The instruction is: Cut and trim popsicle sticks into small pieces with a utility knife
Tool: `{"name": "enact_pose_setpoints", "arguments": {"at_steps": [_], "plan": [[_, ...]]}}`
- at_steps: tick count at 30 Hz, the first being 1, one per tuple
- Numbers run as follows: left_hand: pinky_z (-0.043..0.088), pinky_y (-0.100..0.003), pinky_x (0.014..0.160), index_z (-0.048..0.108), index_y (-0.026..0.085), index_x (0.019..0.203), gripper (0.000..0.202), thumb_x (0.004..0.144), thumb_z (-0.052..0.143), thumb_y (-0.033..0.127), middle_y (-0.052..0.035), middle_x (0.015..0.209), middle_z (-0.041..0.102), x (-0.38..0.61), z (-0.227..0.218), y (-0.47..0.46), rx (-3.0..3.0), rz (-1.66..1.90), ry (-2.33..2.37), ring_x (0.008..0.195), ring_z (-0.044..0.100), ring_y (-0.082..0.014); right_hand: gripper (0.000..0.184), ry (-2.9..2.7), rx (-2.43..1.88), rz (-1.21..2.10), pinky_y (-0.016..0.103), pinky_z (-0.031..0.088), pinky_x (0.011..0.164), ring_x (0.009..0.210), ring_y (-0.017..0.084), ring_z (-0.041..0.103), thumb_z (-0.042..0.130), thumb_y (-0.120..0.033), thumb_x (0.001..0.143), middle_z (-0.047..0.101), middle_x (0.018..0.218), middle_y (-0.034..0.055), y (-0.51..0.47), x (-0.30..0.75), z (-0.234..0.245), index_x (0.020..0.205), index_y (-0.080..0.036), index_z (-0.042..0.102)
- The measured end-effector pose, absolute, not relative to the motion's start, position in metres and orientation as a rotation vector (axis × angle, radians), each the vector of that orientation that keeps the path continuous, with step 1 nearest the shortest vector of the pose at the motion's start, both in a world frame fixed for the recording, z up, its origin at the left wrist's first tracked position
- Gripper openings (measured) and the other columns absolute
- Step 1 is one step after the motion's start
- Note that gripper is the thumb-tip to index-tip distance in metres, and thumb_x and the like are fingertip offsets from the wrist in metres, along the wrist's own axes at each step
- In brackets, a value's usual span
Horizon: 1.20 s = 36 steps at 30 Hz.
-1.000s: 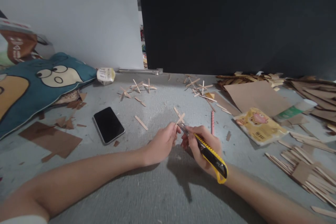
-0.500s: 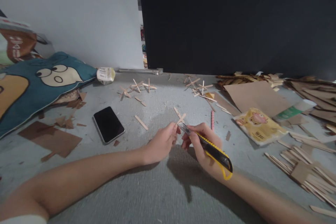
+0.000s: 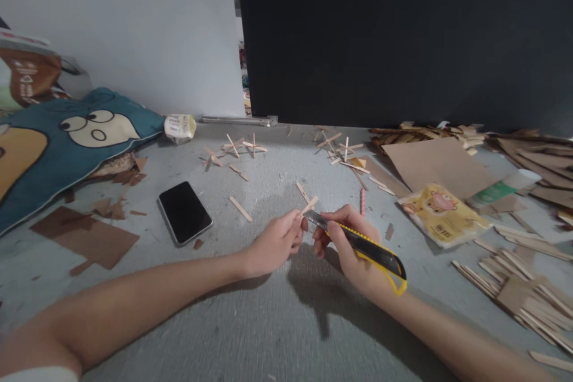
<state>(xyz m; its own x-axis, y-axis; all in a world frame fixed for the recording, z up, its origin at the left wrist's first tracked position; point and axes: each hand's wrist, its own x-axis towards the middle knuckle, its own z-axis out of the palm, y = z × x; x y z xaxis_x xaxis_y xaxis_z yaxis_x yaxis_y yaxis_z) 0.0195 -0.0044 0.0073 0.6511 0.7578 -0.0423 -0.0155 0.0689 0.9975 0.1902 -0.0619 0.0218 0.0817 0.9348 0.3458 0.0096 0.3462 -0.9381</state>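
Note:
My left hand (image 3: pixel 278 240) is closed, pinching a short wooden craft stick (image 3: pixel 310 205) that pokes up past the fingertips. My right hand (image 3: pixel 349 236) wraps round a yellow and black utility knife (image 3: pixel 373 255), its blade end against or just beside the stick; exact contact is too small to tell. Behind the fingertips lies another craft stick (image 3: pixel 302 191) on the grey tabletop. A single loose stick (image 3: pixel 240 208) rests to the left, near a black phone (image 3: pixel 185 213).
Small crossed-stick pieces (image 3: pixel 233 146) stand at the back, more (image 3: pixel 344 146) toward the right. A yellow packet (image 3: pixel 443 215), a glue stick (image 3: pixel 505 187), brown cardboard (image 3: pixel 439 167) and bundled sticks (image 3: pixel 514 286) are on the right. A blue cushion (image 3: pixel 89 143) and cardboard scraps (image 3: pixel 89 236) lie left.
My right hand and the utility knife have shifted slightly right, the knife's rear end moving right and a little up. My left hand stays nearly in place, still pinching the stick.

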Motion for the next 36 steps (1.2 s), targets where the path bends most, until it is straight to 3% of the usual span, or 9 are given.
{"name": "enact_pose_setpoints", "arguments": {"at_steps": [16,36], "plan": [[0.021,-0.022,0.048,0.046,0.022,0.089,0.037,0.110,0.042,0.053,0.0099,0.066,0.031,0.018,0.017,0.001,1.273,0.610,0.655,0.049,0.021,-0.0075,0.018,-1.122,-0.883,1.093,0.027,0.056,0.052,0.056,0.015,0.068,0.063,-0.042,0.103,0.074,0.078,0.0006,-0.050,0.193,0.005,0.101,-0.024,0.063],[0.019,-0.021,0.045,0.046,0.022,0.088,0.044,0.105,0.050,0.062,0.0106,0.064,0.031,0.016,0.012,0.007,1.281,0.640,0.622,0.048,0.019,-0.0064,0.020,-1.006,-0.885,1.198,0.028,0.057,0.052,0.057,0.017,0.069,0.067,-0.045,0.098,0.073,0.073,-0.0004,-0.042,0.193,0.004,0.098,-0.026,0.063]]}}
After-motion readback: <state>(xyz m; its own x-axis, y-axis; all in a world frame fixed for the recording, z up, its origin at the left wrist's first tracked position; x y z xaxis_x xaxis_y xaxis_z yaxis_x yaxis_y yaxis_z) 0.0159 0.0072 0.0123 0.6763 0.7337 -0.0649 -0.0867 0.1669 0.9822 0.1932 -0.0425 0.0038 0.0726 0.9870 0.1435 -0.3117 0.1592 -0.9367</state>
